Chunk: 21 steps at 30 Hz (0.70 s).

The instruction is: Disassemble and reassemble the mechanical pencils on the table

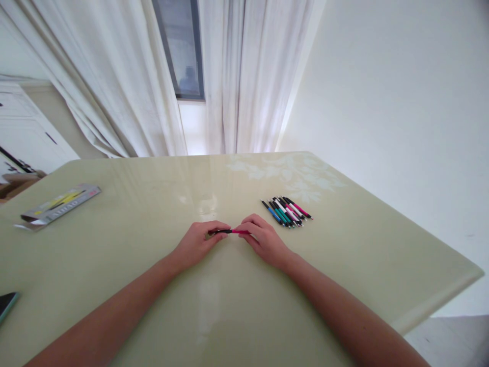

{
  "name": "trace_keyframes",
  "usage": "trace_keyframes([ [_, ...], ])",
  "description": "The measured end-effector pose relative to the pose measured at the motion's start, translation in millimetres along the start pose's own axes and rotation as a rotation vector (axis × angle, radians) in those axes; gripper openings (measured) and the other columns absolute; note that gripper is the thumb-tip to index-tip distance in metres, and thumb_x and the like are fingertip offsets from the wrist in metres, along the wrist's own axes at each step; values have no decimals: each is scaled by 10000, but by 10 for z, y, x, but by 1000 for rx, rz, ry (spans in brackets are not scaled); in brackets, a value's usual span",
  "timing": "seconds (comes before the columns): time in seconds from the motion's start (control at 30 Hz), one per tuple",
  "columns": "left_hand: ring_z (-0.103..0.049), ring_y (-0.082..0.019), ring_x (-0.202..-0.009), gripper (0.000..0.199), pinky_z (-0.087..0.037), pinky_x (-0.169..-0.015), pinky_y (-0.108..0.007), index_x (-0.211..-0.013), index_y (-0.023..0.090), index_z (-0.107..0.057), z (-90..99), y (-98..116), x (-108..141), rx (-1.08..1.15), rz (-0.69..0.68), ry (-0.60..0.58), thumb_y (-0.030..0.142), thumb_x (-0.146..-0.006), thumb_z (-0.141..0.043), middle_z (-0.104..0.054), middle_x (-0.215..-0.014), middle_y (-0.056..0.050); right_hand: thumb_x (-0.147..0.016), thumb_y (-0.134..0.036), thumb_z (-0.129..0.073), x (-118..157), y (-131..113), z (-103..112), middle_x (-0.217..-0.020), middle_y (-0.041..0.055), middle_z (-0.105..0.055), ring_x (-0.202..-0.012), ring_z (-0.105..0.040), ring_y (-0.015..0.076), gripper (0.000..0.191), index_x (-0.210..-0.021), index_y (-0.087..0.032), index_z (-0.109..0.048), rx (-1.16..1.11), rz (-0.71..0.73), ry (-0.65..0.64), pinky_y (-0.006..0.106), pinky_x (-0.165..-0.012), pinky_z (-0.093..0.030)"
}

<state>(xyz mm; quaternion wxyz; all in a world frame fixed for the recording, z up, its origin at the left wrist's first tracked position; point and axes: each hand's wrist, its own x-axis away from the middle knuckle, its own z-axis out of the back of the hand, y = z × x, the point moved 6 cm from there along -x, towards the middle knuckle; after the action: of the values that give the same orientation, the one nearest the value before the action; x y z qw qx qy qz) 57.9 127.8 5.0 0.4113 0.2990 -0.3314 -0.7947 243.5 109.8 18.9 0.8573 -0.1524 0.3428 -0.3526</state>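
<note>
A black and pink pen [231,231] lies level between my two hands, low over the middle of the table. My left hand [200,238] pinches its black end between thumb and fingers. Closed on the pink end is my right hand [263,237], whose fingers hide part of the barrel. Just beyond my right hand, several pens [287,211] lie side by side in a slanted group, with blue, green, white and pink barrels and black parts.
An opened pen box [63,204] lies at the table's left. A dark device [6,305] shows at the left frame edge. The pale green table [160,306] ends near curtains [260,76] and a white wall.
</note>
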Motion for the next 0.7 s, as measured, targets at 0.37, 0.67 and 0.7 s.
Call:
trace_keyframes([
  [0.37, -694, -203, -945, 173, -522, -871, -299, -1061, 244, -765, -17, 72, 24, -82, -157, 48, 335, -983, -640, -784, -1012, -27, -1034, -312, -577, 9, -44, -79, -951, 77, -706, -884, -657, 193, 193, -1053, -209, -740, 152, 24, -24, 290, -797, -503],
  [0.67, -690, -193, -969, 218, -507, -906, -314, -1110, 221, -725, -2, 112, 81, -184, -313, 189, 386, -984, -658, -778, -1043, -28, -1091, -407, -453, -10, -38, -171, -916, 60, -757, -802, -684, 178, 356, -994, -187, -715, 308, -77, -177, 272, -735, -434],
  [0.7, -687, -201, -999, 262, -509, -910, -319, -1154, 216, -714, 7, 83, 68, -176, -264, 187, 407, -989, -645, -773, -1080, -37, -1094, -408, -444, -14, -31, -162, -929, 61, -760, -810, -687, 180, 361, -997, -185, -711, 314, -95, -175, 273, -739, -433],
])
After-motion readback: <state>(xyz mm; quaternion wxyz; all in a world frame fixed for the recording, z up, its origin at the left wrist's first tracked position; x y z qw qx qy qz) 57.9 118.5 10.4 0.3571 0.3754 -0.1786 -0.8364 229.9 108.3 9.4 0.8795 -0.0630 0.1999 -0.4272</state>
